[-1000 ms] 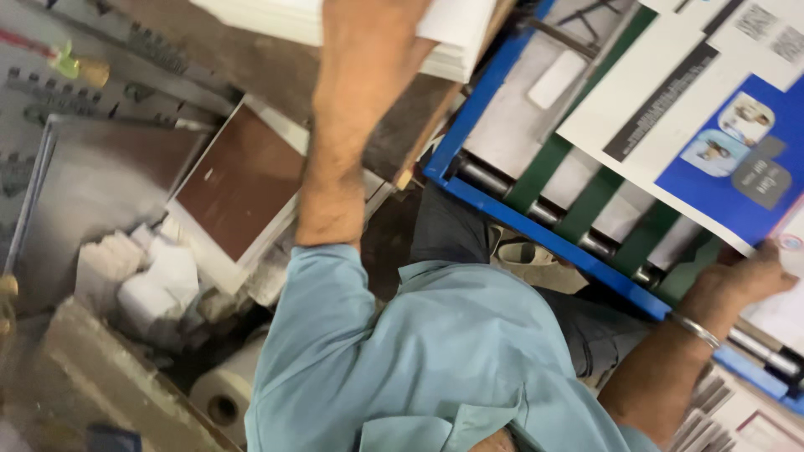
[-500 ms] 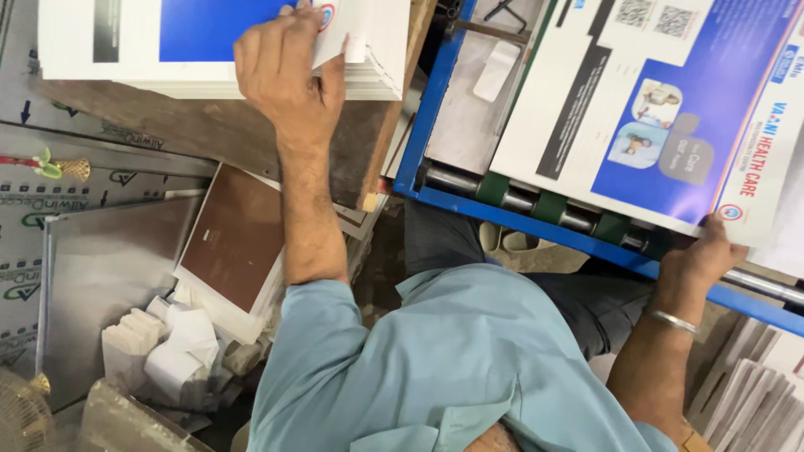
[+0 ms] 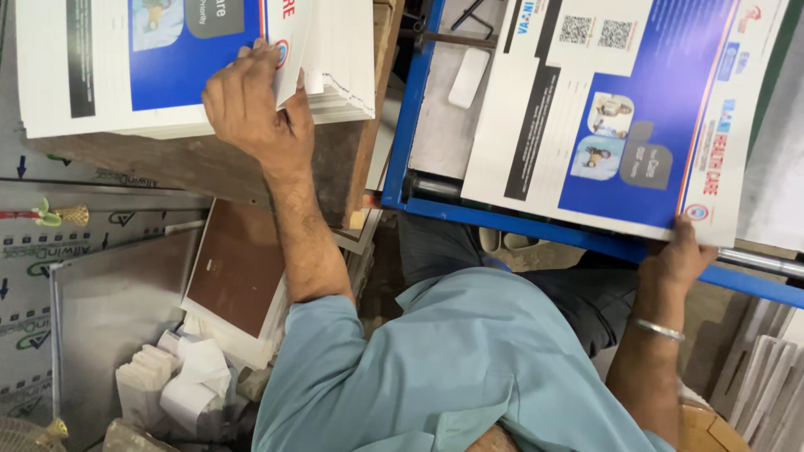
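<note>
My left hand [image 3: 251, 109] rests on a stack of printed white-and-blue sheets [image 3: 109, 75] lying on a wooden board at the upper left. Its fingers curl around the right corner of the top sheet. My right hand [image 3: 680, 255] grips the near edge of a large printed sheet [image 3: 620, 109] with blue panels and small photos. That sheet lies over a blue metal machine frame [image 3: 536, 224]. A metal bangle sits on my right wrist. My light blue shirt fills the bottom middle.
A brown-topped flat box [image 3: 239, 272] and folded white paper pieces [image 3: 180, 381] lie low on the left beside a shiny metal sheet [image 3: 109, 318]. A metal roller [image 3: 758, 261] runs along the frame at right. White stacked sheets [image 3: 766, 368] stand at the lower right.
My left arm reached up and its hand came to the corner of the stack's top sheet. My right hand has kept hold of the large sheet's edge while the view shifted.
</note>
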